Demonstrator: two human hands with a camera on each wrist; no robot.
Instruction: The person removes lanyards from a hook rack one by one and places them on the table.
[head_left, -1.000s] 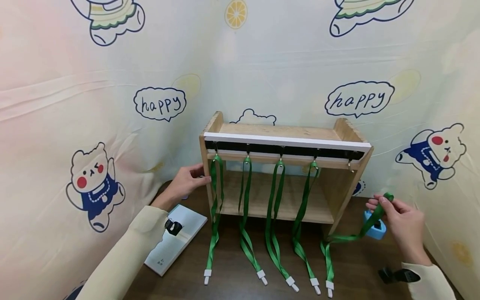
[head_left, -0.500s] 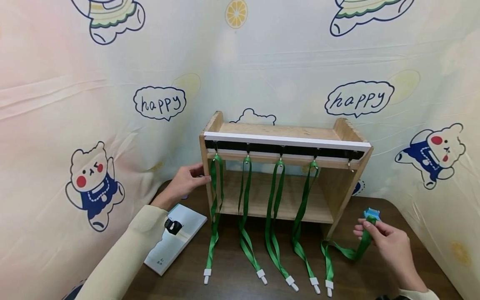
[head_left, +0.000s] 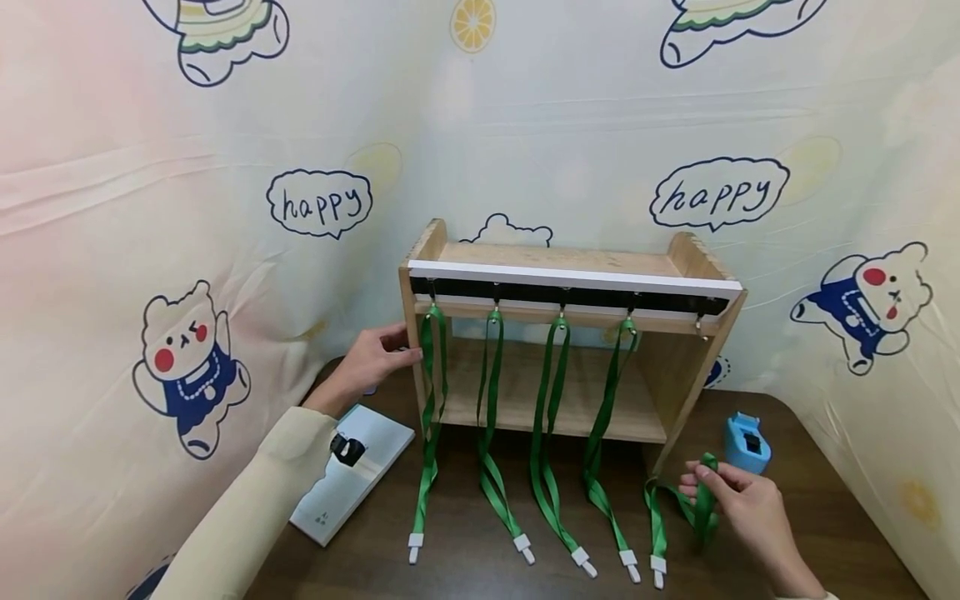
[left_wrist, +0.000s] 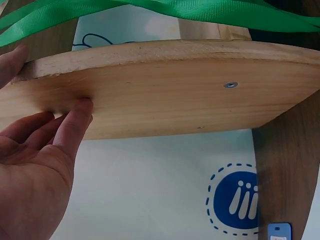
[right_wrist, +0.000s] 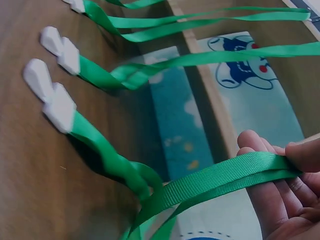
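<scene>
My right hand [head_left: 750, 512] pinches the looped end of a green lanyard [head_left: 703, 500] between thumb and fingers, right of the shelf. Its white clip [head_left: 658, 571] lies on the table; in the right wrist view the doubled green strap [right_wrist: 215, 180] runs from my fingers. My left hand [head_left: 375, 365] holds the left side panel of the wooden shelf [head_left: 555, 392]. In the left wrist view, the thumb is at the panel's front edge and the fingertips [left_wrist: 82, 107] touch its outer face. Several other green lanyards [head_left: 551, 392] hang from hooks on the black strip [head_left: 525, 295]; the rightmost hook [head_left: 699, 322] bears none.
A blue object with a black part [head_left: 747, 446] stands on the brown table [head_left: 832, 533], beyond my right hand. A pale book [head_left: 352, 475] lies left of the shelf. Behind is a printed cloth [head_left: 570, 125]. A small blue tag-like item [left_wrist: 279, 231] shows in the left wrist view.
My right hand has moved left and down toward the shelf with the lanyard's loop, and the blue object has come into fuller view. My left hand stays on the shelf.
</scene>
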